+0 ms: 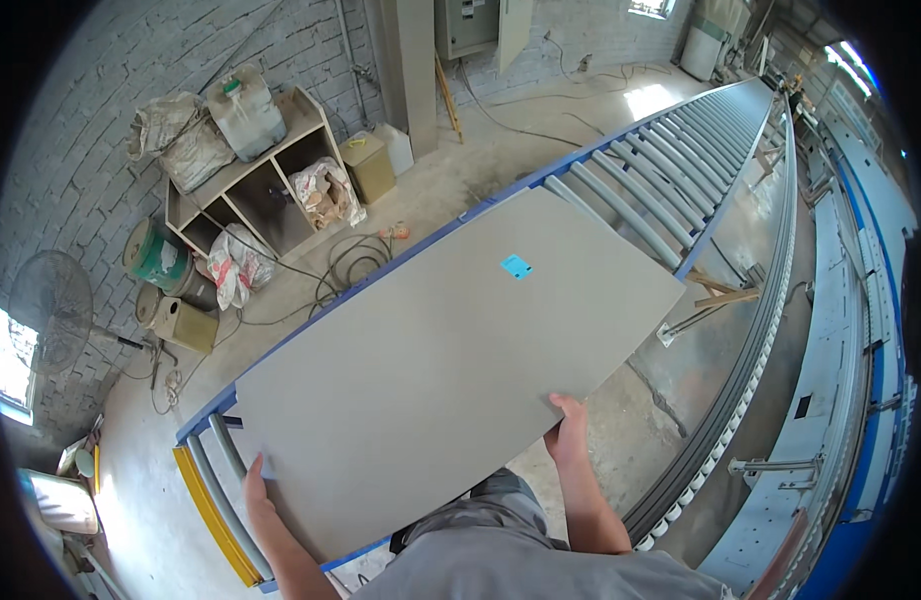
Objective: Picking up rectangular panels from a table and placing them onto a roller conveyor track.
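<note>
A large flat grey panel (411,350) lies over the roller conveyor (636,205) in front of me. A small light-blue sticker (517,266) is on its upper face, towards the far end. My left hand (256,478) grips the panel's left edge near the close corner, thumb on top and the other fingers hidden below. On the near long edge my right hand (569,415) has hold of the panel, its thumb over the top and its fingers curled underneath. The panel covers most of the rollers at this end; whether it rests fully on them I cannot tell.
A yellow end bar (213,515) closes the conveyor at lower left. Beyond it stand a shelf unit (251,190) with sacks, a jerrycan (245,112), a fan (51,310) and coiled hose (356,265). A long blue-and-white machine (831,330) runs along the right.
</note>
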A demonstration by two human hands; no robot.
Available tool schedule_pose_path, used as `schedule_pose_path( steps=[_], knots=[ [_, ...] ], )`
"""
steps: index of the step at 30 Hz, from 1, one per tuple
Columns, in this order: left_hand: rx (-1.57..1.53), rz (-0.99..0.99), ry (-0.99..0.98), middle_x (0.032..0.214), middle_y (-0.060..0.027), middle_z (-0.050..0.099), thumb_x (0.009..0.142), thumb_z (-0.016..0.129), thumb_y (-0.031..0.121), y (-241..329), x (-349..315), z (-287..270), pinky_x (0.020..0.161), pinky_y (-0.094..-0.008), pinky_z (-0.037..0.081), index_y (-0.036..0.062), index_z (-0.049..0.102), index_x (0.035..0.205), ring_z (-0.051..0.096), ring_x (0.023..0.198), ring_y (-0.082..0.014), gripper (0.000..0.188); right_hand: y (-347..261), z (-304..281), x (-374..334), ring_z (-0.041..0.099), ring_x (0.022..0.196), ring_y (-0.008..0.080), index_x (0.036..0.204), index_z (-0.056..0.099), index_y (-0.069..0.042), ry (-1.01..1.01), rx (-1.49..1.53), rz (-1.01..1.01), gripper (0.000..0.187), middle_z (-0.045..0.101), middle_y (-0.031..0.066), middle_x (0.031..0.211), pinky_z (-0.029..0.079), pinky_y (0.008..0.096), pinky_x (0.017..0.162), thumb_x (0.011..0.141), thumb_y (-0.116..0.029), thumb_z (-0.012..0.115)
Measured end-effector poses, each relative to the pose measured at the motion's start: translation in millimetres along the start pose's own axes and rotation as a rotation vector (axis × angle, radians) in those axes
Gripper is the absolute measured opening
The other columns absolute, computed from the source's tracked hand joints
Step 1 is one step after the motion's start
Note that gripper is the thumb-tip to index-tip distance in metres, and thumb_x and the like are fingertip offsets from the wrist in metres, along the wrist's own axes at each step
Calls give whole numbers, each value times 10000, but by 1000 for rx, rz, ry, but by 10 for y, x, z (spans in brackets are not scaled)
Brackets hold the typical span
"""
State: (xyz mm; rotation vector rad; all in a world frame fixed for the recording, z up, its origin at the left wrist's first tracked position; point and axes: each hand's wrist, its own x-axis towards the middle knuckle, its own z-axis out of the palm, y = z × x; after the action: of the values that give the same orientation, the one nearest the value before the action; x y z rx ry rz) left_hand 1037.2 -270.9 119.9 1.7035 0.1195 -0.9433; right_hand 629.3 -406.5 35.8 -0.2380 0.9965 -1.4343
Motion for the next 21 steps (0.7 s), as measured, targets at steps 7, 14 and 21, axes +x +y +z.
schedule_pose_path(
  steps=[7, 14, 21],
  knots=[
    [695, 159, 135, 1038, -186, 642, 857, 595, 461, -578, 1464, -699, 857, -399, 475, -31, 589, 1145, 617, 926, -348, 570, 78, -49, 140, 591, 981, 245, 1185, 499, -9, 75, -94, 87, 459, 589, 101, 1076, 494, 397, 852, 767, -149, 624],
    [1205, 553, 307, 1319, -258, 473, 870, 618, 423, -981, 1118, -765, 1012, -424, 381, -26, 438, 1324, 471, 1198, -397, 663, -369, -679, 114, 622, 529, 210, 818, 640, 30, 232, -1338, 249, 286, 638, 113, 637, 545, 353, 577, 841, -255, 615],
    [936, 400, 286, 1303, -235, 515, 906, 590, 377, -1385, 1030, -725, 1010, -407, 389, -18, 417, 1351, 502, 1200, -369, 620, -886, -760, 1342, 630, 978, 336, 1026, 660, -6, 216, -1593, -683, 319, 672, 179, 985, 481, 400, 844, 856, -274, 636]
  ],
)
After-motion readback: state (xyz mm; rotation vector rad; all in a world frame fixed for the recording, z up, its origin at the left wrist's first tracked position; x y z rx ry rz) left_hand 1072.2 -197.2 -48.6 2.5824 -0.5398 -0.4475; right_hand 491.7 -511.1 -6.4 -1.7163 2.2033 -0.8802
